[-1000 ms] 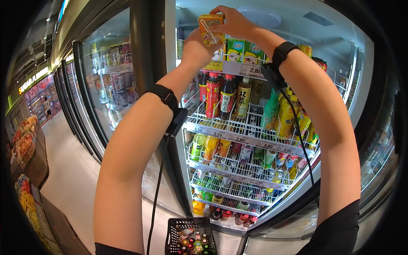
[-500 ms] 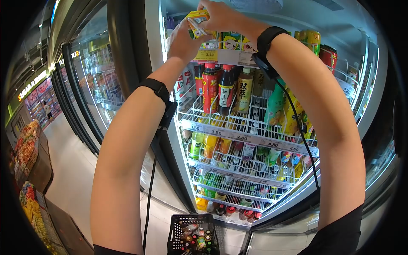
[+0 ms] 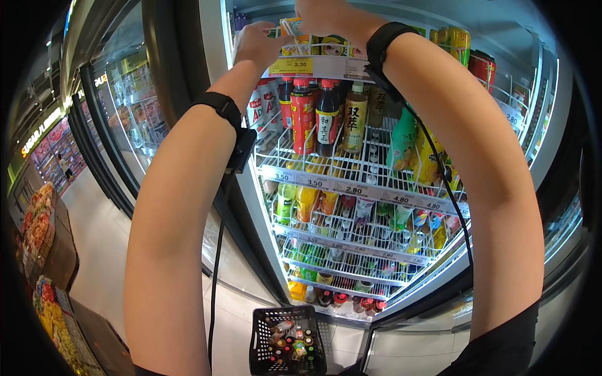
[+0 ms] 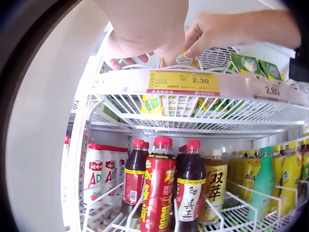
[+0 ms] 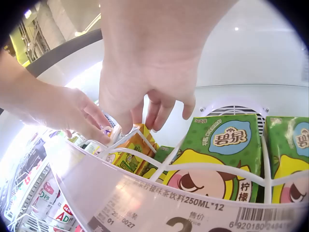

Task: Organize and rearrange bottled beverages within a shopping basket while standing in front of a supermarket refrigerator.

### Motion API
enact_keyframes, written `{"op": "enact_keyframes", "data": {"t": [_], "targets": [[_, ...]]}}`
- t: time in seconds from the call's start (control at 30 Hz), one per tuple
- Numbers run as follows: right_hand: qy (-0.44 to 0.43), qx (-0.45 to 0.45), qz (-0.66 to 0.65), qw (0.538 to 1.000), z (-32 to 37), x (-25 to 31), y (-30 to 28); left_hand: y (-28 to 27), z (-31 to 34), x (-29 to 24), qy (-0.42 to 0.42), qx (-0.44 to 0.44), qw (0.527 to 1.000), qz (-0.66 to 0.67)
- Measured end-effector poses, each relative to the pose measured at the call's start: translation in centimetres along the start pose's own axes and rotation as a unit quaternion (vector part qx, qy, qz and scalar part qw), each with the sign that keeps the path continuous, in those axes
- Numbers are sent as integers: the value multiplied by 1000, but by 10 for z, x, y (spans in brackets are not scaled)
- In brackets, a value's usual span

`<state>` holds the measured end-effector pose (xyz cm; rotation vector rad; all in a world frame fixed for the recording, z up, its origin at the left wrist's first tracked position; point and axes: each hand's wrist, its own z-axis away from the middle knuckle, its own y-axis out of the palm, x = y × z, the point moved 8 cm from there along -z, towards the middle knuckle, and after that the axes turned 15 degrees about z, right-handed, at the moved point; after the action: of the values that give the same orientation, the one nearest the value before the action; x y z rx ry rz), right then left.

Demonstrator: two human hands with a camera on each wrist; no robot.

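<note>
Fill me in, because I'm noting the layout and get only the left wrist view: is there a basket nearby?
Observer: Yes, the head view shows a black basket on the floor, with bottles in it.
Operator: On the orange box by the hands, I see little beyond its upper part. Anything on its front?
Observer: A white straw shows on the front of the orange box, seen from the head view.
Operator: And what stands on the top shelf, farther right than my picture reaches?
Observer: Yellow cans, beyond the right arm in the head view.
</note>
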<state>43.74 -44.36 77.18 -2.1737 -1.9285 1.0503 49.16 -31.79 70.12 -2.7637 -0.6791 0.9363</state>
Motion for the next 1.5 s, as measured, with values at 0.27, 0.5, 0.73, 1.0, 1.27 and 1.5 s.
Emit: {"op": "enact_keyframes", "data": {"t": [0.27,0.5,0.73,1.0,1.27,1.5], "targets": [[-96,-193,-198,956,153,68,-120,-66,238,-56,133,-97,958,233],[-144,307,-598,726,421,242,-98,-17,639,104,-192,378,882,207],[-184,683,-392,588,741,475,77,-48,962,314,-509,343,789,36],[-121,744,-352,554,893,507,113,-78,1027,333,-603,479,637,-46],[-42,774,-397,491,984,588,160,-56,1129,404,-652,469,593,-47],[24,745,-394,538,1095,681,208,25,1238,416,-895,74,433,81]]}}
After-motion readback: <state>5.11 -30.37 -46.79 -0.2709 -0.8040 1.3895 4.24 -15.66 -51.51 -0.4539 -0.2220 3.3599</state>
